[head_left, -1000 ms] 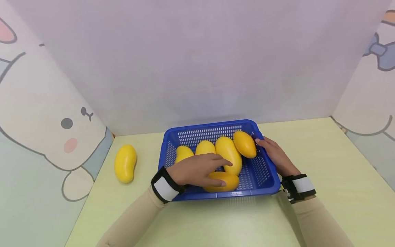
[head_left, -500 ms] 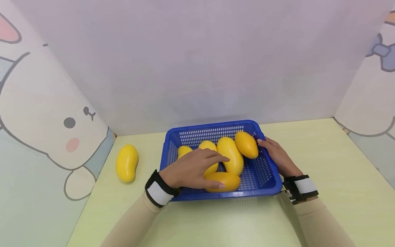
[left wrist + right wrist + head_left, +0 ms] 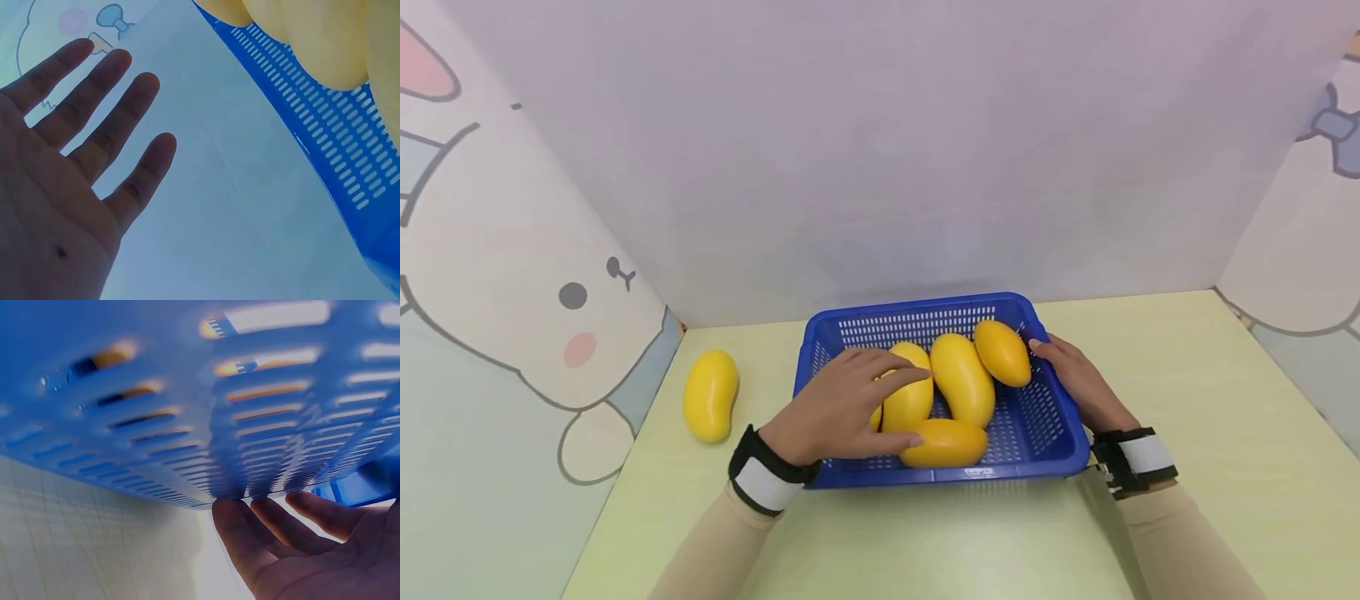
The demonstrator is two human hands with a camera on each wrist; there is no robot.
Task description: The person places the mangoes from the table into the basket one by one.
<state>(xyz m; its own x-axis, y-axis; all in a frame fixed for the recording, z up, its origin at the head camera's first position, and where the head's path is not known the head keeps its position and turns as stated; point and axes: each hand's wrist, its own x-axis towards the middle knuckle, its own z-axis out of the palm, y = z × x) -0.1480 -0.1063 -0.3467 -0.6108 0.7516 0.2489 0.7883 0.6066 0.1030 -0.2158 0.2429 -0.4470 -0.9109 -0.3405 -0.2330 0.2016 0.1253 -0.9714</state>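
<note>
A blue plastic basket with slotted walls holds several mangoes. Two yellow ones, a middle mango and one to its left, lie side by side. A deeper orange-yellow mango leans at the back right, and another lies along the front wall. My left hand is over the basket's left part, fingers spread, partly covering a further mango; its palm looks bare in the left wrist view. My right hand grips the basket's right rim, thumb over it, fingers against the outer side.
One more yellow mango lies on the pale green table, left of the basket. A plain wall rises behind the basket. Side panels with cartoon rabbits, such as the left panel, flank the table.
My left hand has drawn back leftward from above the front mango, uncovering more of it. The right hand stays on the rim. Everything shifts slightly right in view.
</note>
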